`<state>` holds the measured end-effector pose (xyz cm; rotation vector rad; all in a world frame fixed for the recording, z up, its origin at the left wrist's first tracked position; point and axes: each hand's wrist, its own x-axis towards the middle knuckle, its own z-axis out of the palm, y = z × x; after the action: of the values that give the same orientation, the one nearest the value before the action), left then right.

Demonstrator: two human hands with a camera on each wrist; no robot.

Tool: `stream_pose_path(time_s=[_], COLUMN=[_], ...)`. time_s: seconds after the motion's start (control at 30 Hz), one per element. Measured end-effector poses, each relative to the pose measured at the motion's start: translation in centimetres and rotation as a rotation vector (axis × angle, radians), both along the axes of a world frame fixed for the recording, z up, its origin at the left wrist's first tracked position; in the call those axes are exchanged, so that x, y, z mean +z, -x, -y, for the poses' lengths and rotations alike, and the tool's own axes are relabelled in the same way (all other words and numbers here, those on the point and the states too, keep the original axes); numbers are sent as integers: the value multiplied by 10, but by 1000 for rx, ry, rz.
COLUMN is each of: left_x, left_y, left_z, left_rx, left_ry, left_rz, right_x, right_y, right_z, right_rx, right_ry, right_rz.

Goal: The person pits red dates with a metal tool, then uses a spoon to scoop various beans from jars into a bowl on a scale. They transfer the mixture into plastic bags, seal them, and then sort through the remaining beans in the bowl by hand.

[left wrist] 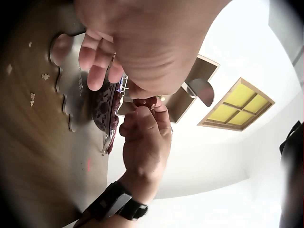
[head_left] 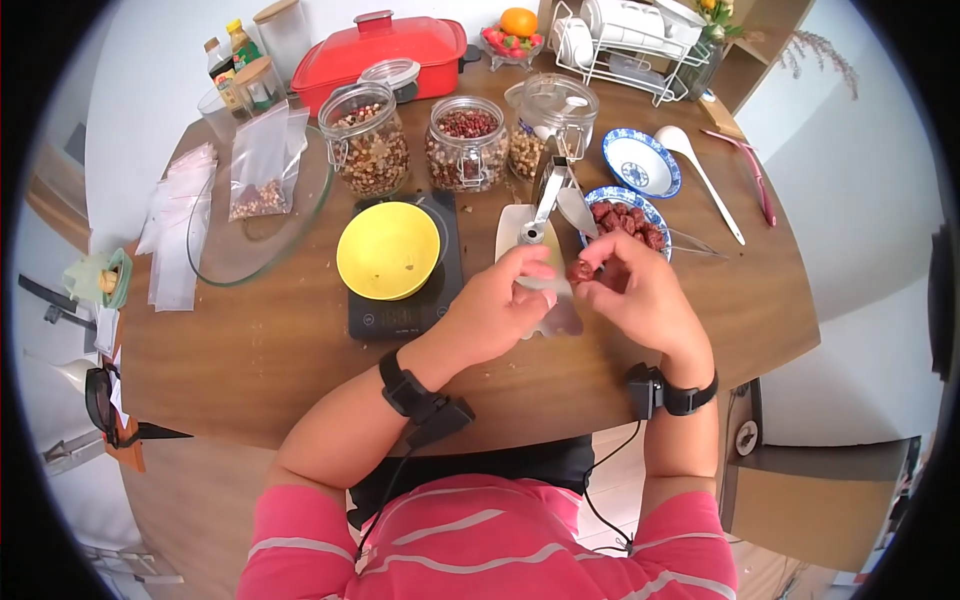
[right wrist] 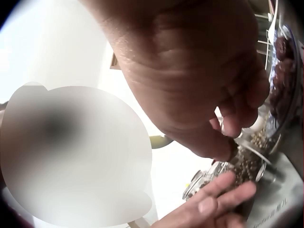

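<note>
Between thumb and forefinger my right hand point(head_left: 645, 305) pinches a dark red dried date point(head_left: 580, 271), low over the near side of the table. My left hand point(head_left: 495, 310) is just left of it, fingers loosely bent and thumb pointing toward the date; in the right wrist view its fingers point(right wrist: 223, 190) are parted with nothing between them. Behind both hands stands a metal lever tool point(head_left: 545, 200) on a shiny steel base plate point(head_left: 512, 222). More dates point(head_left: 622, 218) fill a blue-and-white bowl point(head_left: 668, 240) just beyond my right hand.
A yellow bowl point(head_left: 388, 250) sits on a black kitchen scale point(head_left: 450, 225). Glass jars of beans and grains point(head_left: 375, 160) line the back, before a red lidded pot point(head_left: 380, 60). Plastic bags point(head_left: 180, 230) and a glass tray point(head_left: 325, 200) are left; an empty patterned bowl point(head_left: 640, 165) and white ladle point(head_left: 705, 185) right.
</note>
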<state>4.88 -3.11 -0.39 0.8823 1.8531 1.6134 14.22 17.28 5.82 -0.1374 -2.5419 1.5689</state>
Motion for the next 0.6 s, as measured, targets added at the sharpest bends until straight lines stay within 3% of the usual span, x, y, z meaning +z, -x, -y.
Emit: stream_pose_path(time_s=[0.07, 0.17, 0.2, 0.4, 0.47, 0.6], left_x=[-7, 6, 6, 3, 25, 13], left_y=[0, -1, 2, 4, -1, 10], left_z=[-1, 6, 7, 6, 9, 3], left_rx=[-27, -66, -64, 20, 99, 77], left_ry=[-211, -135, -134, -120, 165, 172], left_rz=[197, 309, 310, 138, -257, -278], right_x=[-5, 0, 1, 0, 2, 10], right_y=[2, 6, 9, 23, 27, 31], right_z=[9, 20, 20, 18, 16, 8], right_rx=[18, 43, 63, 160, 196, 201], right_ry=[27, 92, 5, -241, -287, -411], right_rz=[46, 112, 92, -29, -64, 25])
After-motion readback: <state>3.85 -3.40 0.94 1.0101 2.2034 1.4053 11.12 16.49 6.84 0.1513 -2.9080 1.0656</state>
